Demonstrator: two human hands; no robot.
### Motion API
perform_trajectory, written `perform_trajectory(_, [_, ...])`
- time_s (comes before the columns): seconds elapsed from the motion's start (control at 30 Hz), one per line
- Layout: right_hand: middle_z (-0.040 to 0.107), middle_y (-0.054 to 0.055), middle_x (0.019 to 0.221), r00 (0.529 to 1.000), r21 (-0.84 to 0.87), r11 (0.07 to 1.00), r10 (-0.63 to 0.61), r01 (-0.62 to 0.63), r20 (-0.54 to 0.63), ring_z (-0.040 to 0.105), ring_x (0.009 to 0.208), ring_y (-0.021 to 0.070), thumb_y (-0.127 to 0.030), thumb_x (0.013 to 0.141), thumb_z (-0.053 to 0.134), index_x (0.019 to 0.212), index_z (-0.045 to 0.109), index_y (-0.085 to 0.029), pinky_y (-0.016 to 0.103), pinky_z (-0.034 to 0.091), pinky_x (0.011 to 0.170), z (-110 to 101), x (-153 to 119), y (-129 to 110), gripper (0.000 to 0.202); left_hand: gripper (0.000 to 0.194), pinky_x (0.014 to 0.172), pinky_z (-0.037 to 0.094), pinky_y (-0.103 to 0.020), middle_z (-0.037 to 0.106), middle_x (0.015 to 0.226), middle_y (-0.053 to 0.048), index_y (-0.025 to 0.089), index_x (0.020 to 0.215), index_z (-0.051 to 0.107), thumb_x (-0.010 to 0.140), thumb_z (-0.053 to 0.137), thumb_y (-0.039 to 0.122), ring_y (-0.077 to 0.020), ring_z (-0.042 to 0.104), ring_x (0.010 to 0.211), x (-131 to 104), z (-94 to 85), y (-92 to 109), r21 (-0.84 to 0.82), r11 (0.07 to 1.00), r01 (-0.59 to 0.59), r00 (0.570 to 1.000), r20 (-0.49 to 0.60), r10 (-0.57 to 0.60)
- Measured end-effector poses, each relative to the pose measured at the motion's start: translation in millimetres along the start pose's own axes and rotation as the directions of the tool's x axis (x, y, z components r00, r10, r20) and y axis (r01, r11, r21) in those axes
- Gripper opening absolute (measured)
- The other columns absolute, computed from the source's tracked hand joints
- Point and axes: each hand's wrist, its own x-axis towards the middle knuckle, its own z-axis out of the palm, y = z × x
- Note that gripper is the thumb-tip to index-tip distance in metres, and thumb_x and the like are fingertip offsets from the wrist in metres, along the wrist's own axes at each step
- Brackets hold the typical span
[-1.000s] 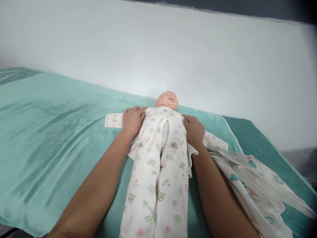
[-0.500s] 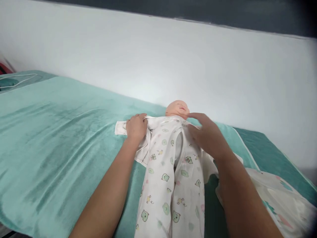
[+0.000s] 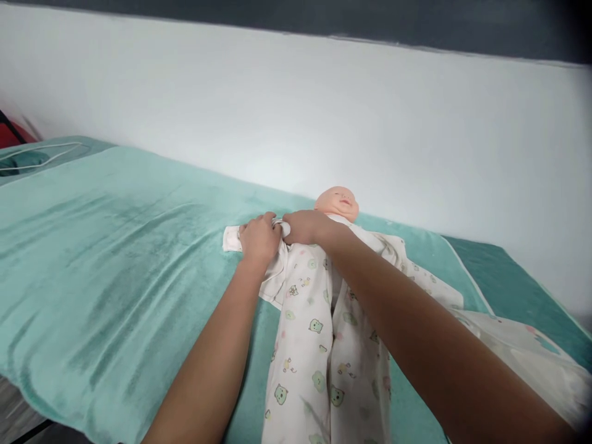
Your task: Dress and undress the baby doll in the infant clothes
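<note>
A baby doll (image 3: 337, 202) lies face up, with white patterned baby clothing (image 3: 305, 320) spread over its body and legs. My left hand (image 3: 261, 237) is closed on the sleeve (image 3: 232, 239) at the doll's left side in view. Right beside it, my right hand (image 3: 305, 227) has its fingers closed on white cloth near the sleeve's upper end. The doll's arm is hidden by cloth and hands. Another sleeve (image 3: 430, 285) lies spread on the right.
A light green blanket (image 3: 115, 246) covers the surface, with darker green cloth (image 3: 513, 277) at the right. A white garment (image 3: 531, 351) lies at lower right. Behind stands a white wall (image 3: 296, 117). A looped white cord (image 3: 46, 154) is at far left.
My right hand has moved left from beside the doll's chin to the cloth next to my left hand and closed there. The view has shifted slightly.
</note>
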Motion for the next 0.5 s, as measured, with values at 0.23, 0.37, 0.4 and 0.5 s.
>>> perform_trajectory(0.23, [0.072, 0.011, 0.103, 0.992, -0.046, 0.997, -0.071, 0.066, -0.107, 0.067, 0.087, 0.0265, -0.037, 0.085, 0.056, 0.119, 0.06, -0.022, 0.031, 0.039, 0.065, -3.0, -6.1, 4.3, 0.038, 0.036, 0.09, 0.044, -0.04, 0.072, 0.118, -0.004, 0.031, 0.121, 0.064, 0.094, 0.042, 0.026, -0.0264, 0.065, 0.109, -2.9, -1.8, -1.3, -0.065, 0.998, -0.013, 0.999, -0.03, 0.011])
perform_trajectory(0.37, [0.071, 0.008, 0.105, 0.979, -0.034, 0.994, -0.112, 0.107, -0.169, 0.065, 0.089, 0.0247, -0.041, 0.087, 0.053, 0.13, 0.056, -0.028, 0.03, 0.036, 0.065, -4.0, -19.8, 13.1, 0.044, 0.037, 0.079, 0.046, -0.035, 0.071, 0.118, -0.002, 0.033, 0.122, 0.065, 0.095, 0.041, 0.024, -0.0248, 0.066, 0.105, -7.6, -4.1, -2.6, -0.117, 0.992, -0.047, 0.995, -0.093, 0.036])
perform_trajectory(0.4, [0.07, 0.007, 0.105, 0.976, -0.032, 0.993, -0.114, 0.11, -0.184, 0.065, 0.091, 0.0244, -0.041, 0.088, 0.053, 0.132, 0.055, -0.03, 0.03, 0.035, 0.065, -4.6, -23.1, 16.0, 0.046, 0.037, 0.078, 0.046, -0.034, 0.071, 0.117, -0.002, 0.033, 0.122, 0.065, 0.096, 0.041, 0.024, -0.0245, 0.066, 0.104, -8.9, -4.9, -2.9, -0.126, 0.991, -0.052, 0.994, -0.105, 0.039])
perform_trajectory(0.5, [0.069, 0.006, 0.105, 0.973, -0.051, 0.994, -0.106, 0.098, -0.205, 0.063, 0.094, 0.0238, -0.041, 0.09, 0.051, 0.131, 0.058, -0.034, 0.029, 0.033, 0.066, -8.1, -32.3, 27.4, 0.042, 0.036, 0.08, 0.045, -0.033, 0.071, 0.116, -0.002, 0.032, 0.121, 0.066, 0.096, 0.04, 0.024, -0.0234, 0.066, 0.105, -11.9, -7.5, -4.9, -0.152, 0.988, -0.04, 0.992, -0.128, 0.02])
